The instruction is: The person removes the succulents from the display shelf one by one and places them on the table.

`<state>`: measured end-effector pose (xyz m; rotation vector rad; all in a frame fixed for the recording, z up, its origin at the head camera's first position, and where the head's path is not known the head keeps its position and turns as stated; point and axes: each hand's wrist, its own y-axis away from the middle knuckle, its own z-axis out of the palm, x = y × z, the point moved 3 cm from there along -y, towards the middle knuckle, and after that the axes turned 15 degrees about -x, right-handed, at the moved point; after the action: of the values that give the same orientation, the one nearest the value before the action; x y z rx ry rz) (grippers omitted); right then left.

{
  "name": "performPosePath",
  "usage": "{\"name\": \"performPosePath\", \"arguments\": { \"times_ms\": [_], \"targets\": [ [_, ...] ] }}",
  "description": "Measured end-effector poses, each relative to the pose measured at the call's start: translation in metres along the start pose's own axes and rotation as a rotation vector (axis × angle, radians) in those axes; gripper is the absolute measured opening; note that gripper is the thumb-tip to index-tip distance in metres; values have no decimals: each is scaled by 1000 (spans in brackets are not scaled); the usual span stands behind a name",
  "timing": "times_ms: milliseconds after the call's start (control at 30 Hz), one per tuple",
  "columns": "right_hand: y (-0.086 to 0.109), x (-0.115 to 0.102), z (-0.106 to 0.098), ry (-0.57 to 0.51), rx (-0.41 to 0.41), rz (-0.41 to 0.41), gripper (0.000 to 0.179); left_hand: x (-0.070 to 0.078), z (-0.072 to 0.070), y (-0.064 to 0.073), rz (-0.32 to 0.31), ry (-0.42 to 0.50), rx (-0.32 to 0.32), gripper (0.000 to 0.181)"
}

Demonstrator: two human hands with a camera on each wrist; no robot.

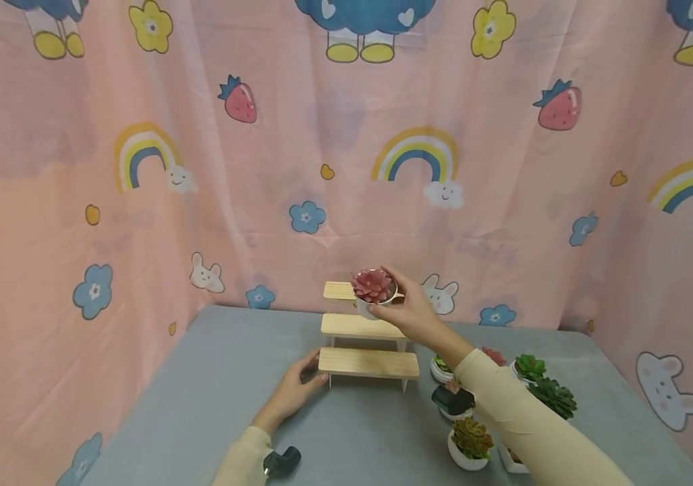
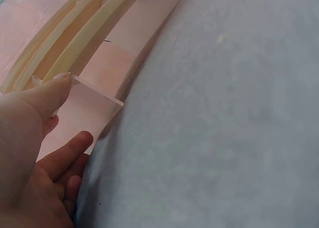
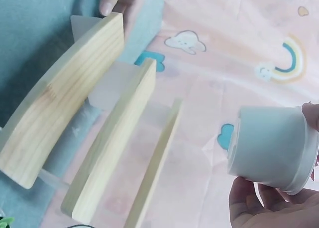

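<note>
A potted red succulent (image 1: 373, 286) in a small white pot (image 3: 271, 144) is held up by my right hand (image 1: 411, 309), thumb and fingers round the pot. In the head view it overlaps the top shelf of a three-tier stand (image 1: 369, 363). The stand has light wooden shelves and translucent side panels. At its lower left end, my left hand (image 1: 293, 393) grips the side panel (image 2: 82, 111), with the thumb on its edge near the front shelf and the fingers lower down. In the right wrist view, the pot is apart from the shelves.
Several potted succulents (image 1: 472, 439) stand on the grey table (image 1: 212, 378) to the right of the stand, some partly hidden by the right sleeve (image 1: 522, 418). A pink patterned curtain (image 1: 334, 256) hangs behind the table.
</note>
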<state>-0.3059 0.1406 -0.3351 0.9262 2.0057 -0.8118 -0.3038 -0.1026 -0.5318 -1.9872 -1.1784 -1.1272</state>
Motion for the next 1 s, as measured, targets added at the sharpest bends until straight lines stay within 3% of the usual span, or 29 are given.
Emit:
{"name": "performPosePath", "arguments": {
  "times_ms": [233,600,767,1000],
  "targets": [
    [26,-2,-6,-16,-8,14,82,-2,0,0,12,20,3,69],
    [71,3,-24,146,51,11,75,-4,1,-3,3,28,-2,68],
    [97,4,-34,214,84,61,76,-2,1,-2,9,46,4,68],
    [131,12,-42,116,54,58,80,-3,1,-2,-1,26,2,68]
  ]
}}
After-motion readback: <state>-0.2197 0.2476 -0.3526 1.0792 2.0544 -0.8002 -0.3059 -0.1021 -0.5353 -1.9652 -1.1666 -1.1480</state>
